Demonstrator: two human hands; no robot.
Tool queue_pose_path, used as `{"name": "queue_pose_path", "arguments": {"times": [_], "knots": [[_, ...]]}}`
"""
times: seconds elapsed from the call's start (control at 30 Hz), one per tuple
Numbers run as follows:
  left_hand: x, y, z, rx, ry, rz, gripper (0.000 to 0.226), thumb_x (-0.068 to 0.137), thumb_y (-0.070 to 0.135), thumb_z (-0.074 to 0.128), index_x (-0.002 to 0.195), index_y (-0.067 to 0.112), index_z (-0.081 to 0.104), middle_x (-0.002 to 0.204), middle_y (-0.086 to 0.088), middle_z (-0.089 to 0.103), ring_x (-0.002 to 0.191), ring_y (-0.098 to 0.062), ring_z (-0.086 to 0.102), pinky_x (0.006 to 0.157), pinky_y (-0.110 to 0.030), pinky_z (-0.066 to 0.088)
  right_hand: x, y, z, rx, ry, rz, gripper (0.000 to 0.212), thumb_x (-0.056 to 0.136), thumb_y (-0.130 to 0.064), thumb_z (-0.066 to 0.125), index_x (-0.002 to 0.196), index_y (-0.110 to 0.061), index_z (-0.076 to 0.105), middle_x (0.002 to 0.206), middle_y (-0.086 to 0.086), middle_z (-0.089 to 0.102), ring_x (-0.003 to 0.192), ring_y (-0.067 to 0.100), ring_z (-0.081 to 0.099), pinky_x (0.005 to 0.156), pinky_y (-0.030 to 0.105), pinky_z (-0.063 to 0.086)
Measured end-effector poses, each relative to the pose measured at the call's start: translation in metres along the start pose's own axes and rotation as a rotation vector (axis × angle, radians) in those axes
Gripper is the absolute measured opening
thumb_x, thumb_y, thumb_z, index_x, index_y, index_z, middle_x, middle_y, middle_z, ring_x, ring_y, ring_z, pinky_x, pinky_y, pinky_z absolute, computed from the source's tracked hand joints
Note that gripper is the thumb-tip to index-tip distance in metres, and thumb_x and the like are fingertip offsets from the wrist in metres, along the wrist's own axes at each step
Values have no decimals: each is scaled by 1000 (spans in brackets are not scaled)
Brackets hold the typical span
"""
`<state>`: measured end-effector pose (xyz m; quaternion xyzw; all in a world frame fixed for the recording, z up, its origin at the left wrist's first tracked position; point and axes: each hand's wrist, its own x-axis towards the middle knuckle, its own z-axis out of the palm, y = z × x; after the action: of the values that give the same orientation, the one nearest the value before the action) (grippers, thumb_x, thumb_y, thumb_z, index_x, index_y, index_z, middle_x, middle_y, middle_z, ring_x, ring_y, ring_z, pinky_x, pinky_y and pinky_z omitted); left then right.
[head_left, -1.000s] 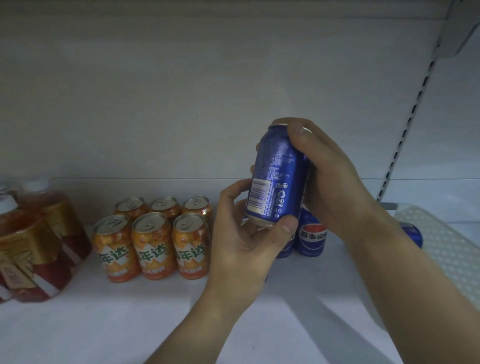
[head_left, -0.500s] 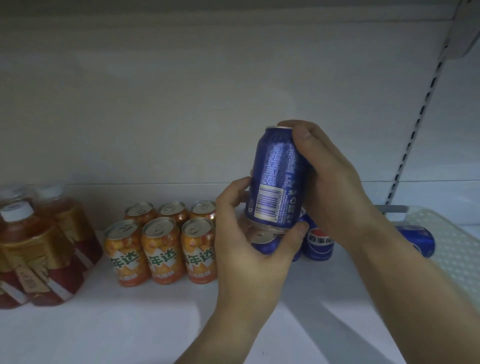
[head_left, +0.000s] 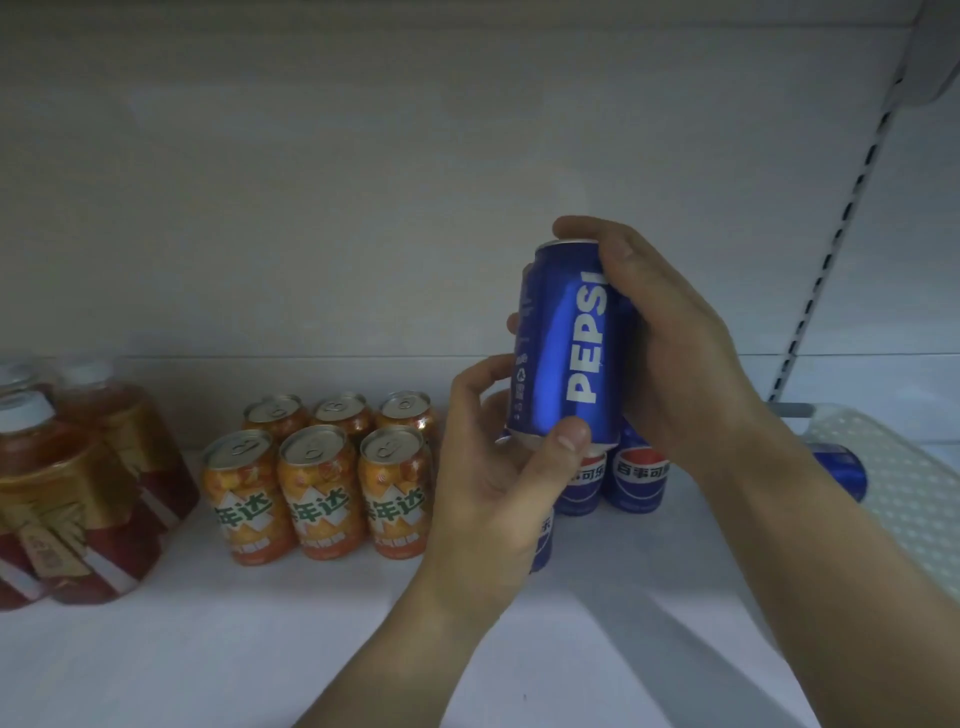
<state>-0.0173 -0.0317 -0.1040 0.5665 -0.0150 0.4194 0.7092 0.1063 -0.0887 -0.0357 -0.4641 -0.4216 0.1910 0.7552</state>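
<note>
A blue Pepsi can (head_left: 563, 353) is held upright in the air above the white shelf (head_left: 208, 649), its white PEPSI lettering facing me. My right hand (head_left: 670, 343) grips it from the right side and over the top rim. My left hand (head_left: 493, 478) holds its bottom edge, thumb on the front and fingers curled behind. Below the can stand several more blue Pepsi cans (head_left: 639, 478), partly hidden behind my left hand.
Several orange soda cans (head_left: 317, 488) stand in two rows at left of centre. Amber drink bottles with gold labels (head_left: 78, 483) fill the far left. A white perforated tray (head_left: 904, 483) with a lying blue can (head_left: 844, 473) is at the right, beside a slotted shelf upright (head_left: 831, 249).
The held can has been turned about its axis: the barcode side faced me before, the PEPSI lettering does now. Both hands stay on it at about the same height.
</note>
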Motion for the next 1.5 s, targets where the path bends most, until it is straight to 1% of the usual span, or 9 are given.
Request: {"name": "queue_pose_path", "arguments": {"times": [0.17, 0.5, 0.67, 0.87, 1.0, 1.1, 1.23, 1.4, 1.5], "knots": [[3, 1, 2, 102, 40, 6, 73, 72, 24, 82, 133, 25, 42, 122, -6, 67, 103, -23, 73, 78, -27, 59, 3, 2, 0, 5, -30, -21, 28, 97, -29, 56, 120, -16, 66, 114, 16, 70, 104, 45, 64, 98, 68, 50], [1, -4, -2, 272, 142, 111, 76, 69, 15, 90, 128, 28, 43, 120, 1, 65, 101, -20, 73, 79, -31, 60, 5, 8, 3, 45, -120, 52, 38, 94, -29, 52, 128, -13, 60, 117, 16, 67, 104, 35, 62, 99, 57, 52], [0, -3, -2, 484, 293, 301, 81, 62, 7, 94, 125, 21, 46, 112, 15, 59, 99, -9, 67, 77, -19, 55, 2, 8, 8, 1, -115, 50, 42, 94, -33, 56, 130, -12, 60, 111, 6, 70, 101, 23, 66, 92, 43, 55], [-1, 3, 1, 116, 126, 90, 56, 75, 34, 75, 124, 19, 51, 117, 4, 71, 104, -21, 72, 77, -31, 60, -2, 0, 7, -12, -101, 47, 37, 95, -33, 59, 127, -14, 62, 108, 9, 70, 99, 31, 67, 95, 59, 55], [2, 2, 0, 185, 99, 69, 84, 62, 43, 91, 130, 25, 45, 124, -2, 67, 105, -24, 73, 82, -40, 62, -4, 0, 5, -22, -48, 10, 31, 93, -32, 61, 121, -19, 64, 106, 7, 71, 95, 29, 68, 90, 56, 57], [0, 1, -1, 268, 156, 108, 69, 65, 34, 86, 123, 26, 49, 115, 2, 70, 99, -22, 74, 79, -38, 63, -4, 3, 4, -50, -36, -4, 26, 93, -33, 62, 116, -23, 66, 103, 4, 72, 93, 24, 68, 87, 53, 58], [-1, 3, -3, 36, 47, -38, 51, 82, 26, 75, 125, 13, 52, 115, -6, 74, 102, -27, 73, 80, -31, 60, -3, -2, 1, 3, -54, 5, 32, 94, -31, 59, 123, -16, 63, 108, 11, 72, 93, 31, 70, 82, 47, 60], [2, 1, 0, 206, 74, 11, 75, 63, 29, 89, 126, 23, 49, 116, -3, 71, 98, -23, 75, 77, -29, 60, -2, -4, -2, 12, -40, -19, 29, 95, -27, 58, 120, -15, 65, 107, 14, 72, 92, 33, 69, 81, 47, 59], [2, 1, -4, 160, 77, -4, 59, 73, 20, 84, 123, 20, 53, 112, 1, 73, 96, -21, 75, 73, -26, 59, -1, -2, -1, -12, -36, -14, 31, 94, -31, 59, 120, -15, 66, 109, 13, 73, 96, 32, 70, 85, 48, 60]]}}
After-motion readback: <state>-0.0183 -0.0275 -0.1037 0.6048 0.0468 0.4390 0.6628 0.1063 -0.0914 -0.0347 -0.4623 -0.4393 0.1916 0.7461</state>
